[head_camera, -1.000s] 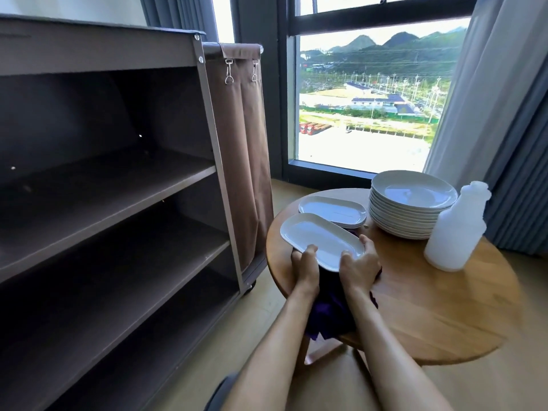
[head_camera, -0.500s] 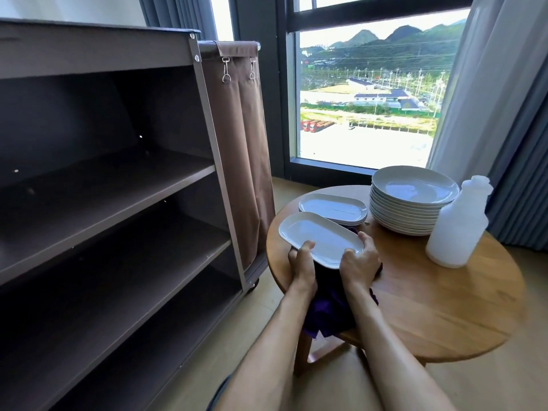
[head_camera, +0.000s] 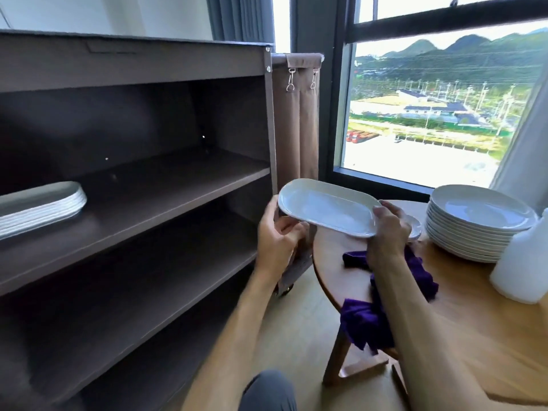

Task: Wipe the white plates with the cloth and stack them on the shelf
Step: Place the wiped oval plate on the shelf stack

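I hold a white oblong plate [head_camera: 326,206] in the air between the table and the shelf unit. My left hand [head_camera: 277,234] grips its left end, and my right hand [head_camera: 388,229] grips its right end with the thumb on the rim. The purple cloth [head_camera: 415,271] lies on the round wooden table [head_camera: 462,315] under my right forearm and hangs over the table's edge. A stack of white oblong plates [head_camera: 38,207] sits on the upper shelf [head_camera: 154,203] at the far left. Another oblong plate [head_camera: 415,225] peeks out behind my right hand.
A stack of round white plates [head_camera: 477,221] and a white plastic bottle [head_camera: 522,262] stand on the table's right side. The dark brown shelf unit [head_camera: 267,120] has lower shelves open. A brown fabric bag [head_camera: 296,123] hangs at its right end. The window is behind.
Both hands lifted the oblong plate off the table and carried it up and left toward the shelf unit. The cloth stayed on the table. The view swung left, showing the plates on the shelf.
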The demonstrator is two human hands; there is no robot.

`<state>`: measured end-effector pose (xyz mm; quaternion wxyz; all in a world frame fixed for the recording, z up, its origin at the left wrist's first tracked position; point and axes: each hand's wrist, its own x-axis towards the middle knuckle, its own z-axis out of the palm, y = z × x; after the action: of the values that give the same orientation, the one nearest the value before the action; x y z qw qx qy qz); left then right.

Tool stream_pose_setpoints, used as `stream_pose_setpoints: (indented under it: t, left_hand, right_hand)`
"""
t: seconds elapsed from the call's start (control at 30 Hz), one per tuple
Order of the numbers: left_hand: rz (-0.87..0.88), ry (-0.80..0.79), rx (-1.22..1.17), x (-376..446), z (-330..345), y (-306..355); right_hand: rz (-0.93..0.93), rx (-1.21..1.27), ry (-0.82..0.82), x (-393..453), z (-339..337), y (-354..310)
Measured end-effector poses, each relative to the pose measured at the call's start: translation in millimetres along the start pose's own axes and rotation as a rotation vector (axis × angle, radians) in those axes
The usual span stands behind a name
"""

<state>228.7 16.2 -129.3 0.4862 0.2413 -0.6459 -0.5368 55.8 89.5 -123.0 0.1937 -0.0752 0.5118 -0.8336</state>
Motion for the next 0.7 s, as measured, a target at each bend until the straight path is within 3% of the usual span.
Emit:
stream_pose_setpoints:
  t: [0.23,0.43,0.7]
  left_hand:
    - [0.075,0.288,0.028,-1.1,-104.1,25.0]
    - [0.114,0.512,0.155,1.5,-201.7,34.8]
    - [0.162,0.878,0.414,-3.2,-319.9,65.9]
  right_hand:
    - [0.058,0.115,-0.384,-71.3,111.6,24.1]
    - [0.145,0.146,-0.541,-125.2,200.0,68.0]
    - [0.150,-0.004,-0.830,-205.5,308.9,104.9]
